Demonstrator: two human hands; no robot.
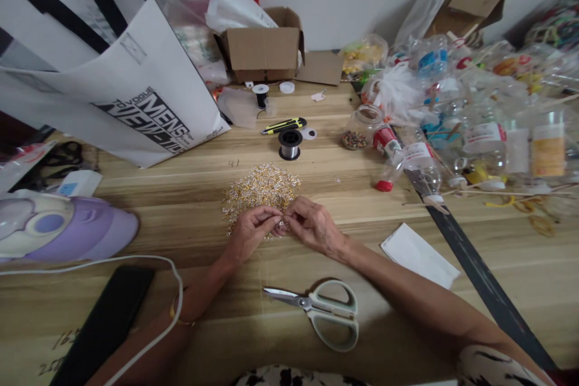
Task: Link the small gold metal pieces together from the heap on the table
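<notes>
Left hand point(251, 231) and right hand point(319, 228) meet at the near edge of the gold-and-silver pile point(262, 184), fingers point(265, 211) pinched around a small glinting piece point(281, 226), presumably for fine control; scissors point(304, 301) lie close by on the worktop point(226, 332), likely for easy reach.

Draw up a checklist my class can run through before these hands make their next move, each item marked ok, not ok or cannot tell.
1. Left hand and right hand together at the near edge of the pile: ok.
2. Item at the fingertips identifiable: cannot tell, too small.
3. Scissors within reach, lying free on the table: ok.
4. Spool standing upright beyond the pile: ok.
5. Cable clear of the left forearm: not ok, it crosses it in view.
6. Cutter blade retracted: cannot tell.
</notes>
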